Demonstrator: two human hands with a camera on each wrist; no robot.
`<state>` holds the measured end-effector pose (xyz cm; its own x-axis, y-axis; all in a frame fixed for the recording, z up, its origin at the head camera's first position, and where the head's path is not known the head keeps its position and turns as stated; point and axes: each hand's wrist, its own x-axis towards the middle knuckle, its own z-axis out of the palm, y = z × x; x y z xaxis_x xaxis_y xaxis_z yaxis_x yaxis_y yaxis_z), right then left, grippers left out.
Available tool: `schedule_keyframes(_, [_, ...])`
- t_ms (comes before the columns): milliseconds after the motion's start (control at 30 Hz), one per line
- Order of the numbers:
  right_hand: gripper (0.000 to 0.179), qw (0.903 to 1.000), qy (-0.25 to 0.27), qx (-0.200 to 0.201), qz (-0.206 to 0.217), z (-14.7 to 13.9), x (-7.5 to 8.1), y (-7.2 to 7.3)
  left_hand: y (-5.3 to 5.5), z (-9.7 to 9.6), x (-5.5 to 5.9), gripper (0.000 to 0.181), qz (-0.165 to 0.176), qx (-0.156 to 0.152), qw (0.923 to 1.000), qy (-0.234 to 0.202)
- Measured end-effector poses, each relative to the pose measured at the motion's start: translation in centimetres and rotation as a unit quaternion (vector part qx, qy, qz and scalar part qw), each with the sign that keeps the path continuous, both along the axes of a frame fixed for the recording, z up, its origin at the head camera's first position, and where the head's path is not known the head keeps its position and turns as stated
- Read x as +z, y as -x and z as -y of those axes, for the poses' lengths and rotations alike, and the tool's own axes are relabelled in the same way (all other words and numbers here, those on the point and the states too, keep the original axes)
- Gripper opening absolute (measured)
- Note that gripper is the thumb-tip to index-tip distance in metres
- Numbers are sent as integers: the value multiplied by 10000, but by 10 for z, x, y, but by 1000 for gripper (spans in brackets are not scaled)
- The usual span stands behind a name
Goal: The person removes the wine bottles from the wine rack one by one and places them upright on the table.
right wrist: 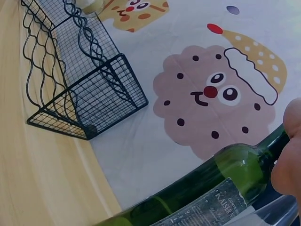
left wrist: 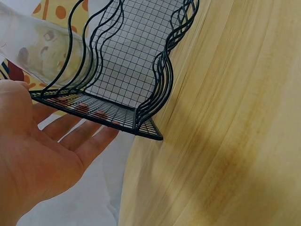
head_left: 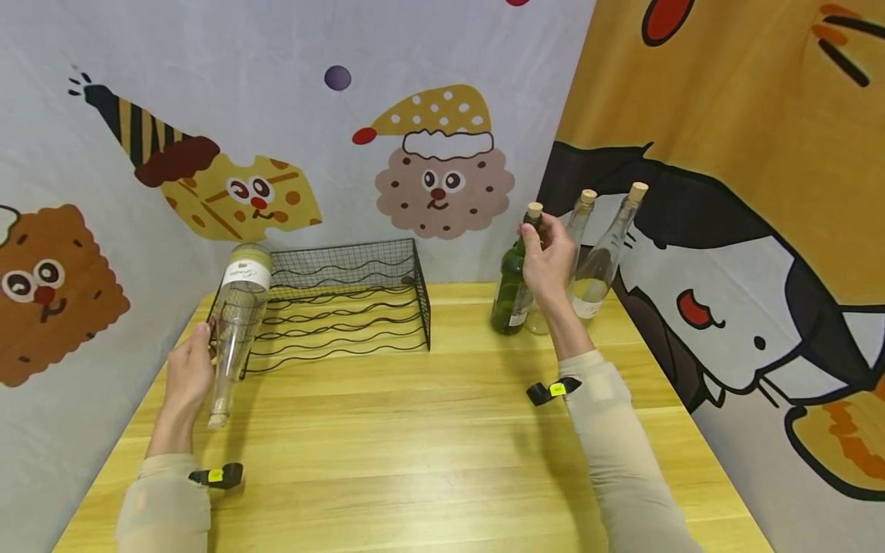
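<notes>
A black wire wine rack (head_left: 346,307) stands on the table's left side. Across its left end lies a clear glass bottle (head_left: 242,322) with a cork, its neck toward me. My left hand (head_left: 188,374) is at the rack's left end; in the left wrist view its straight fingers (left wrist: 96,141) rest against the outside of the mesh side panel. At the back right, my right hand (head_left: 551,257) grips the neck of a corked green wine bottle (head_left: 510,288), which stands nearly upright. In the right wrist view, the green bottle's dark label (right wrist: 207,207) shows.
To the right of the green bottle stand two corked clear bottles, one (head_left: 603,269) at the far right and another (head_left: 579,219) partly hidden by my right hand. Printed curtains (head_left: 276,115) hang behind and beside the wooden table (head_left: 415,445).
</notes>
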<state>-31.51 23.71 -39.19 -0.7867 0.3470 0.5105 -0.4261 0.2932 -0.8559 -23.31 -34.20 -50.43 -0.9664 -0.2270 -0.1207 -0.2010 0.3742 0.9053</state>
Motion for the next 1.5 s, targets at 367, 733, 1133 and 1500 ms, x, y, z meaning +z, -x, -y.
schedule_keyframes(367, [34, 9990, -255, -276, 221, -6, -3, 2, 1, -2, -2, 80, -186, 290, 9986, 401])
schedule_keyframes(733, [40, 9981, -259, -324, 447, -7, -3, 1, 2, -2, -2, 73, -208, 277, 9983, 460])
schedule_keyframes(1133, [48, 9991, -75, -139, 402, -10, -7, -13, 1, -1, 2, 88, -33, 57, 9999, 142])
schedule_keyframes(1500, [41, 9985, 106, -280, -456, -3, -6, -27, 1, -1, 1, 90, -59, 88, 9999, 126])
